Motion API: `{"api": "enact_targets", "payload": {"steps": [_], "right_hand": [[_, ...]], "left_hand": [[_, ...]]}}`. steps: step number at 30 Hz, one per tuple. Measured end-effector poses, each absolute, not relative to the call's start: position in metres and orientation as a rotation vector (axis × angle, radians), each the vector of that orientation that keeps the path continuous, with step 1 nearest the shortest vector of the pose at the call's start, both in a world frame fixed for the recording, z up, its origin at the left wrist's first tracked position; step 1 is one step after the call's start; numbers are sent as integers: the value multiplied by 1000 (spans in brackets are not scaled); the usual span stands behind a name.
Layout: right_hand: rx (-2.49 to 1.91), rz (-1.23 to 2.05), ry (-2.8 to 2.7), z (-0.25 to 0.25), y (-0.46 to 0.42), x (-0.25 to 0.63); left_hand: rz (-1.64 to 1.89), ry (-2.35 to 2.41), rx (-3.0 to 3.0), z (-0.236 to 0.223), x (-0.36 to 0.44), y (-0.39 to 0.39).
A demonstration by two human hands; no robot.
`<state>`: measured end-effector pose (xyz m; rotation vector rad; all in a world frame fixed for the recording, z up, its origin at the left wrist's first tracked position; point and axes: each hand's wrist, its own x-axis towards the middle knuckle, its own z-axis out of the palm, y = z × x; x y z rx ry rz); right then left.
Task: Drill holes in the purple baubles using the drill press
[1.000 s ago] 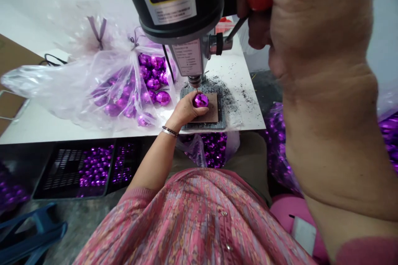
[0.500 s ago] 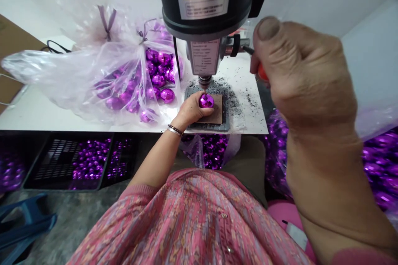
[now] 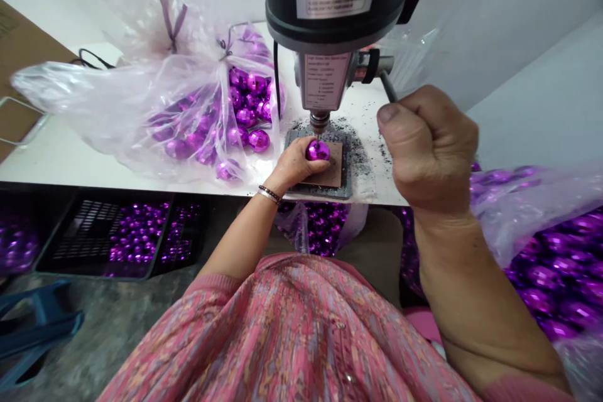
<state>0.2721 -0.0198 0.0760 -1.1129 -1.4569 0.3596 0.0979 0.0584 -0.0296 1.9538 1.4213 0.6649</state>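
Observation:
My left hand is closed round a shiny purple faceted ball, thumb in front and fingers behind. The ball rests on a brown board lying on the grey base plate of a drill press. Right above it, the drill bit meets the top of the ball; how deep it goes I cannot tell. My right hand is wrapped round the end of the feed lever at the right of the machine. Its grip end is hidden in my fist.
Dark shavings lie round the base. Left on the white table is a clear plastic bag of purple balls. Below stand a black crate with more balls and a blue stool. Another filled bag is at right.
My right hand has come down and away from me with the lever, which swung lower. The bit now touches the ball. My left hand keeps its hold; the whole view has shifted slightly.

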Motion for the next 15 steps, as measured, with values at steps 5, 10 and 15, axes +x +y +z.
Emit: {"api": "enact_targets", "payload": {"steps": [5, 10, 15], "right_hand": [[-1037, 257, -1448, 66, -17, 269], [-1013, 204, -1410, 46, -10, 266], [-983, 239, -1376, 27, -9, 266]], "left_hand": [[648, 1463, 1979, -32, 99, 59], [642, 1471, 1983, -35, 98, 59], [633, 1474, 1983, -33, 97, 57]]}}
